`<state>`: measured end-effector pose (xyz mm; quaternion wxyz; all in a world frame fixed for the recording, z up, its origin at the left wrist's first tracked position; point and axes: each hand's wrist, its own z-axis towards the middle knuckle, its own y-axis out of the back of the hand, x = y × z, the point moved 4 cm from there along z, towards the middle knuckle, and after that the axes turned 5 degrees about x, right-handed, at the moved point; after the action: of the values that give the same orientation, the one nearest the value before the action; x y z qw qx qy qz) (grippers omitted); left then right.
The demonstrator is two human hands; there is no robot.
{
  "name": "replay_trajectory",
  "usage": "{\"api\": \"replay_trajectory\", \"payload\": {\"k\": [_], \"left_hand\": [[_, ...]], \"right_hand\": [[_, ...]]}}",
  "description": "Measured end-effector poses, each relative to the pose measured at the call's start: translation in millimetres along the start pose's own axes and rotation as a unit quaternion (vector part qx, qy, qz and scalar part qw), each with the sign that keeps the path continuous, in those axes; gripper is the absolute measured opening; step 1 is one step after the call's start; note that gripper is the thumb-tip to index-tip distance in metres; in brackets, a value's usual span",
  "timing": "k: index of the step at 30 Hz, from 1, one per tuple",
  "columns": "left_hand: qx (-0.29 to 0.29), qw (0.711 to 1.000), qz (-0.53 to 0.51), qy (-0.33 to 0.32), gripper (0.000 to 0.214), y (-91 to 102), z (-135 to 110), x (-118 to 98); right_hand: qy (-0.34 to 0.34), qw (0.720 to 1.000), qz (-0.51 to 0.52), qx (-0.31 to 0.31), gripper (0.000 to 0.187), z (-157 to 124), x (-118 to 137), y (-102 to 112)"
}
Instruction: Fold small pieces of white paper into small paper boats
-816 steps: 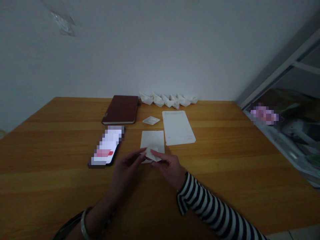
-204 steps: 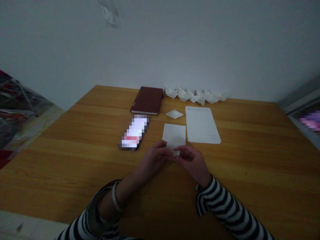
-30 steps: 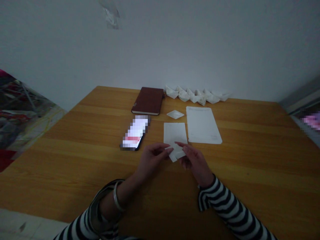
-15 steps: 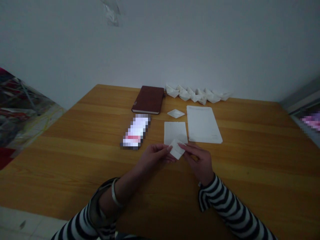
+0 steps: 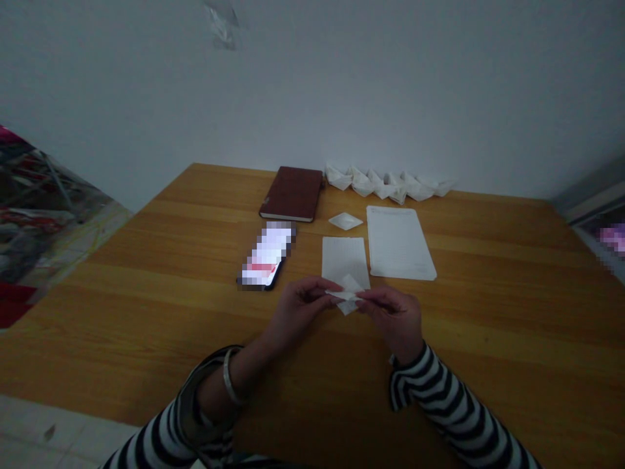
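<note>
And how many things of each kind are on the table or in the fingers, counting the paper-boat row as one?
Notebook: 1
Phone: 1
Flat rectangular papers, layers uncountable: 2
Separate folded papers: 2
Row of paper boats: 1
Total: 7

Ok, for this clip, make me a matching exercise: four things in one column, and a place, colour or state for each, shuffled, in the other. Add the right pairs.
Things
1. Left hand
2. Phone
3. Book
4. Paper boats

Descriptions
A. White, in a row along the far edge of the table
B. Pinching a folded white paper
C. Closed, with a dark reddish-brown cover
D. Lying flat with a bright screen

Right pairs: 1-B, 2-D, 3-C, 4-A
</note>
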<state>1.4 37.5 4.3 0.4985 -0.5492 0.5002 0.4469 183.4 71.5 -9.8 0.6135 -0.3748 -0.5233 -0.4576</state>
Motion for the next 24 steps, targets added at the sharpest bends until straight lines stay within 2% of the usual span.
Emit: {"api": "replay_trajectory", "payload": {"k": [3, 7, 13, 19, 24], "left_hand": [[-0.016, 1.000, -0.013, 0.000, 0.005, -0.8, 0.4, -0.8], [-0.046, 0.999, -0.011, -0.010, 0.010, 1.3, 1.3, -0.6], [-0.069, 0.994, -0.081, 0.019, 0.003, -2.4, 0.2, 3.1], [-0.067, 0.991, -0.110, 0.046, 0.036, -8.3, -1.1, 8.6], [-0.051, 0.991, -0.114, 0.046, 0.025, -10.1, -2.3, 12.3]], "right_hand": [[-0.006, 1.000, 0.025, -0.006, 0.006, 0.2, -0.9, 0.8], [-0.001, 0.999, 0.031, -0.022, 0.007, 0.6, -0.8, 0.2], [-0.037, 0.996, 0.063, -0.046, 0.010, -0.3, 0.0, -7.1], [-0.064, 0.989, 0.108, -0.077, 0.013, -2.3, 2.7, -13.6], [-0.090, 0.982, 0.145, -0.087, 0.015, -2.5, -4.2, -13.5]]}}
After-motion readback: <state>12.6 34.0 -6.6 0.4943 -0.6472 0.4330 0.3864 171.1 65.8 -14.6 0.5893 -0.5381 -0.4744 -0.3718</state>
